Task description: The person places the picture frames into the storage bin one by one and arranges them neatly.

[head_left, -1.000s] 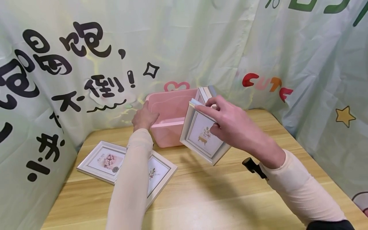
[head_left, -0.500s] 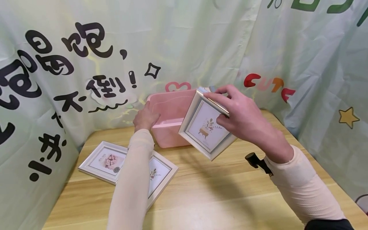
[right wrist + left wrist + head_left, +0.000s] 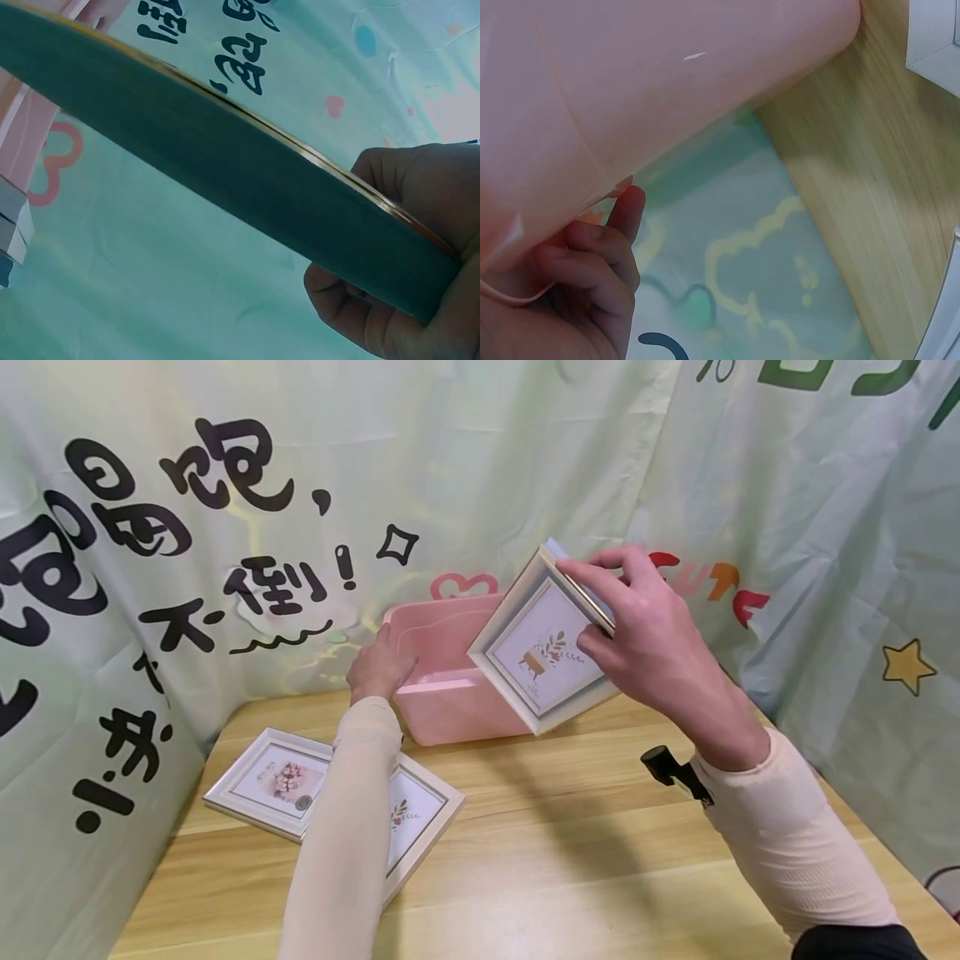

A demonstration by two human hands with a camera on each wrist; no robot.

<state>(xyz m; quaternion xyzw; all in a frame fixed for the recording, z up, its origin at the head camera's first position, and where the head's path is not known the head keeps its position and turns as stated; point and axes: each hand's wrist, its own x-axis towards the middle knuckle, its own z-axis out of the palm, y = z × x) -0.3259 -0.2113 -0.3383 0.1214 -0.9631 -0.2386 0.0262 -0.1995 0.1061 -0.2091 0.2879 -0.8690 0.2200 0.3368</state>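
Pale printed curtain on the back and both sides, black lettering at left, "CUTE" in colour at right, partly behind the right hand. Wood-grain table in front of it. Pink bin sits upright at the table's back, near the curtain; its right end is hidden behind the held frame in the head view. That frame is up off the table, tilted onto a corner, print (plant in a tan pot) facing the wearer; can't tell if it touches the bin. Right wrist view: gold trim along its edge, plus stacked pale edges beside pink plastic at far left. Two more on the table, left of centre: cream frame, partly under the left sleeve in view, and silver frame with a pink floral print, further left. Right hand grasps the held frame by its upper right edge, fingers and thumb pinching across it. Left hand grips the bin's left rim, fingers curled outside. Black device at the right wrist.
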